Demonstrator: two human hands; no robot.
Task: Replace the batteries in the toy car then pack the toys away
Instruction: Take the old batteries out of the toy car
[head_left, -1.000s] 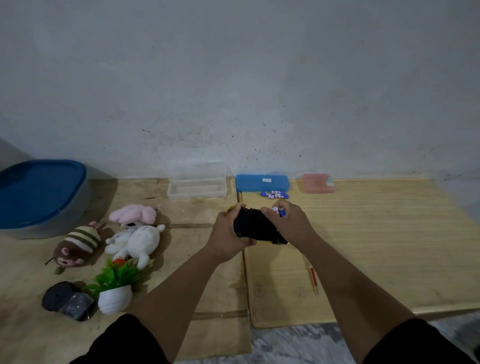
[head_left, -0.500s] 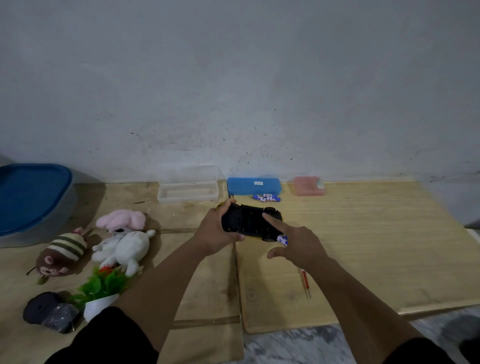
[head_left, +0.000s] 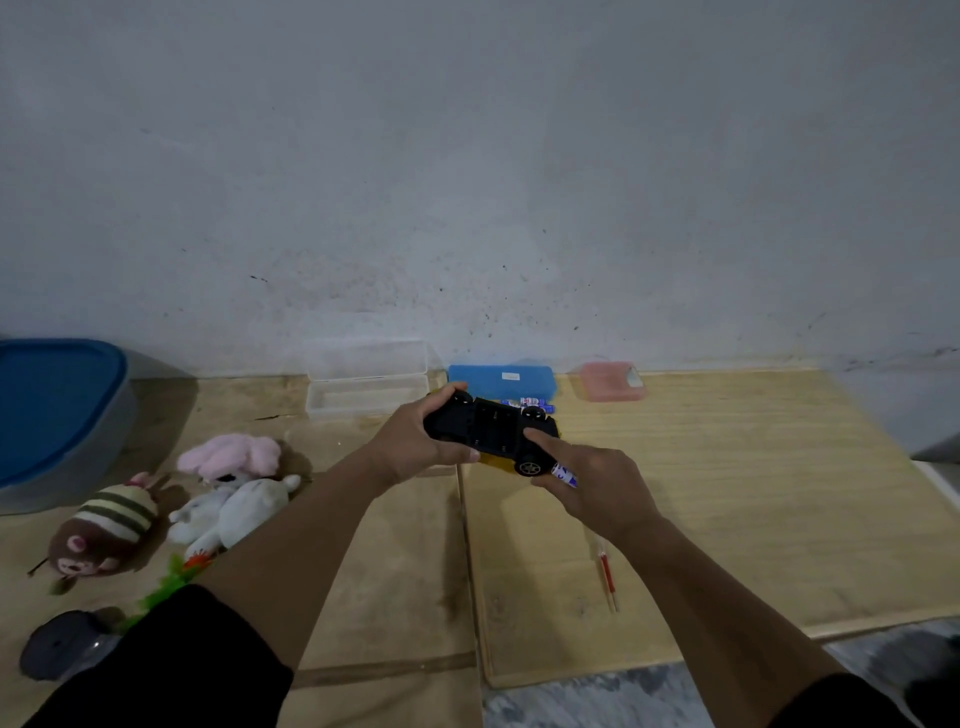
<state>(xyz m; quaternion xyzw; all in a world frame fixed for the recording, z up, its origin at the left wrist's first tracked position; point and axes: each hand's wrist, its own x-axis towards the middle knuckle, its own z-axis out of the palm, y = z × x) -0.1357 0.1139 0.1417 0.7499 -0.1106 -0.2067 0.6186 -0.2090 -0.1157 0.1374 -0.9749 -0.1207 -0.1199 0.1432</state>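
Black plastic underside of the toy car is facing up in the head view, with the left hand gripping its near-left end, thumb on top and fingers wrapped underneath. The right hand is pinching a battery between thumb and curled fingers just beside the near wheel, while its index finger is pressing on the edge of the open bay. Looks to me like one cell is about to go in, so I'd be checking which end faces the spring, tilting it in spring-side first and pushing flat, while the left hand is keeping the car level. More batteries are lying just beyond the car, and the plush toys are waiting well off to the left of the left hand.
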